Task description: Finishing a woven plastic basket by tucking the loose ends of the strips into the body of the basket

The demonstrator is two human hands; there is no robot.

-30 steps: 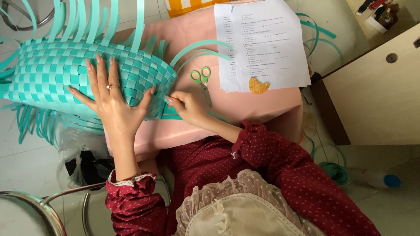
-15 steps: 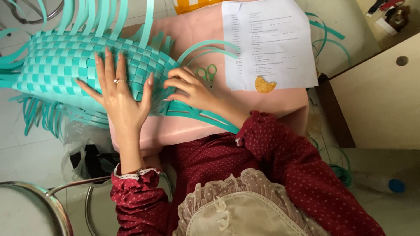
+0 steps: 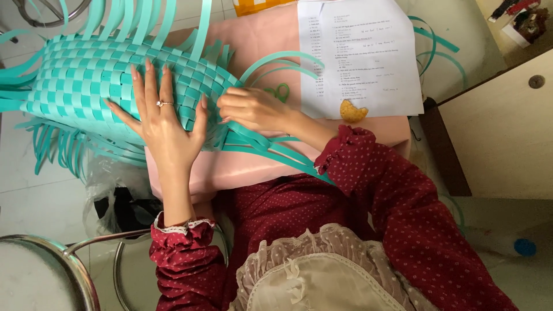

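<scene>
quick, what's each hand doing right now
Left hand: open, flat on the woven mat.
Right hand: closed, pinching a teal strip at the mat's edge.

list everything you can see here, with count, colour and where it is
woven mat: one, teal and pale checks, on the pink table, loose strips all round
pink table: one, centre
scissors: one, green handles, mostly hidden behind the right hand
printed sheet: one, white, top right of table
snack piece: one, yellow, on the sheet's lower edge
metal stool: one, chrome, bottom left
black bag: one, in clear plastic, on the floor
cabinet: one, cream, right
left hand: flat on the mat, ring on one finger
right hand: fingers pinching a strip at the mat's edge
</scene>
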